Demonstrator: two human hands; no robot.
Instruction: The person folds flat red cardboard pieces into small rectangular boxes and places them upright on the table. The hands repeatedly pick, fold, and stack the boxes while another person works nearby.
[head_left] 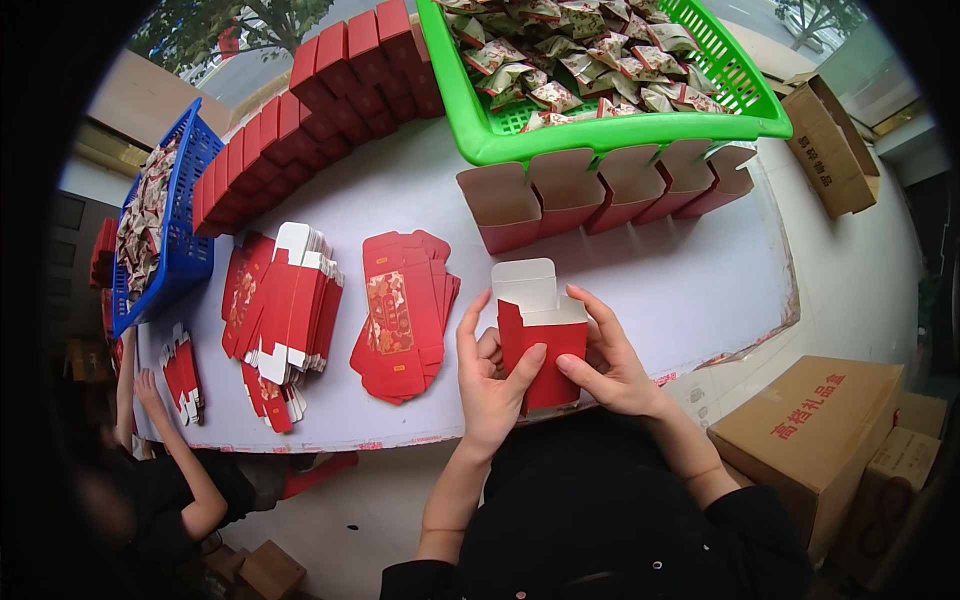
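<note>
Left hand (490,385) and right hand (610,360) grip small red box (540,340) from both sides, top flap open, white inside. Left of it, flat red box blanks (400,315) lie in fanned stacks on white table (680,280). Behind, row of open red boxes (600,190) stands before green basket (610,132) full of wrapped packets (580,55). Blue basket (185,250) at far left. Brown carton (810,430) at lower right.
</note>
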